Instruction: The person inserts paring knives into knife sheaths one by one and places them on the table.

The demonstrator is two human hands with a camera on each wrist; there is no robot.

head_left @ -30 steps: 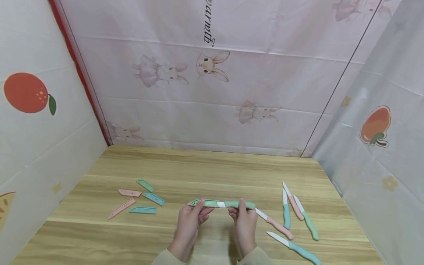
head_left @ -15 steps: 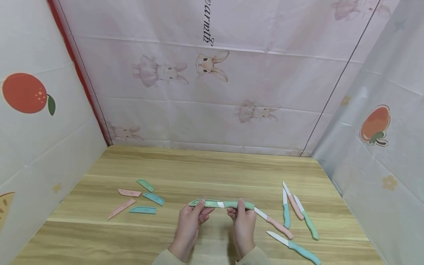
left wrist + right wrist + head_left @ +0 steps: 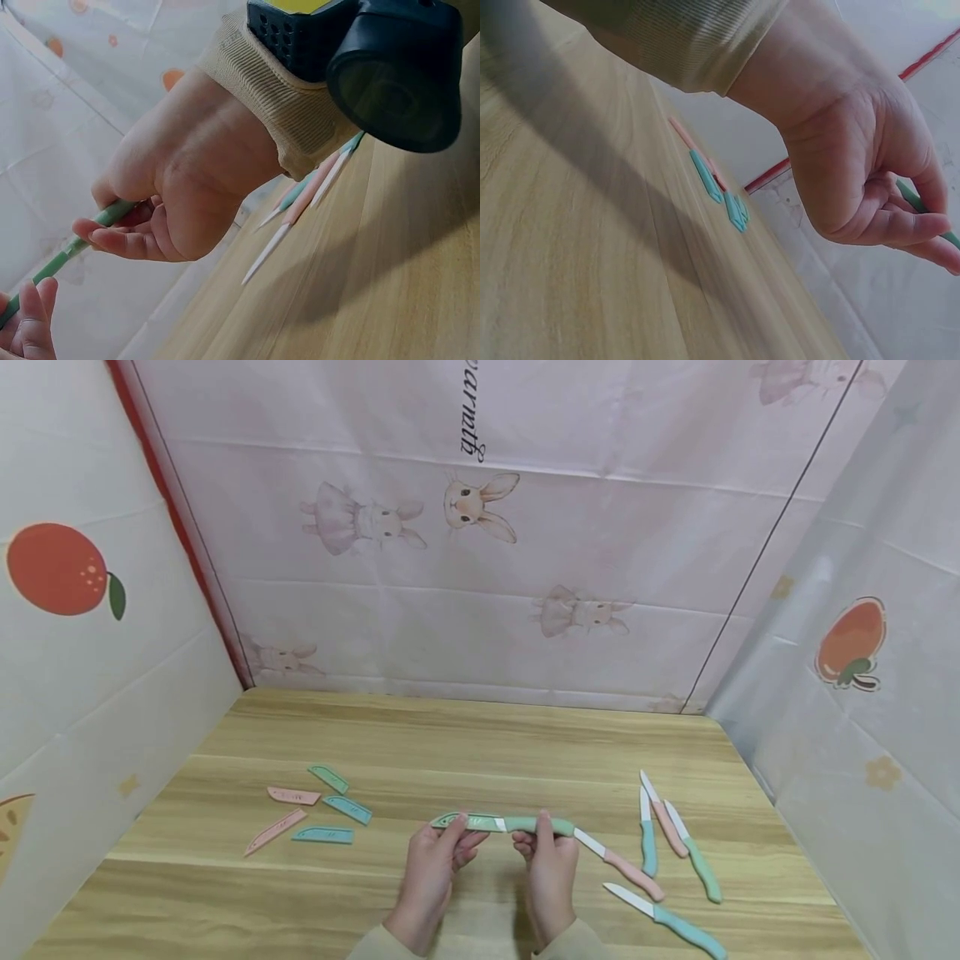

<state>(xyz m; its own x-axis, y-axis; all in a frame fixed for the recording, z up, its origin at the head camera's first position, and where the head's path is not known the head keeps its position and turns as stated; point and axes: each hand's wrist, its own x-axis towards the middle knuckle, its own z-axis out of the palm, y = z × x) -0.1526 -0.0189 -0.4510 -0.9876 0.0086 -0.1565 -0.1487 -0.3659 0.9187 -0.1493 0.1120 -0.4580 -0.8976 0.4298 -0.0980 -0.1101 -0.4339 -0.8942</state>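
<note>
My left hand [image 3: 431, 872] pinches a green blade sheath [image 3: 480, 822], thumb on top. Beside it, my right hand [image 3: 553, 868] grips the handle of a green paring knife [image 3: 521, 824] whose blade sits mostly inside the sheath. A short white strip of blade shows between sheath and handle. The two parts lie in one line, held above the table. In the left wrist view, the right hand [image 3: 172, 172] appears side-on with the green handle in its fingers. Part of the sheath is hidden by the left hand [image 3: 862, 165] in the right wrist view.
On the wooden table [image 3: 480, 743], to the right, lie several bare paring knives, among them a pink one [image 3: 633, 877] and a blue one [image 3: 688, 933]. Left of the hands are several loose sheaths, including a blue one [image 3: 322, 836] and a pink one [image 3: 292, 796]. Printed curtains enclose the table.
The white strip of blade has become narrower as the sheath and handle came closer together. My left hand shifted slightly right and my right hand slightly left.
</note>
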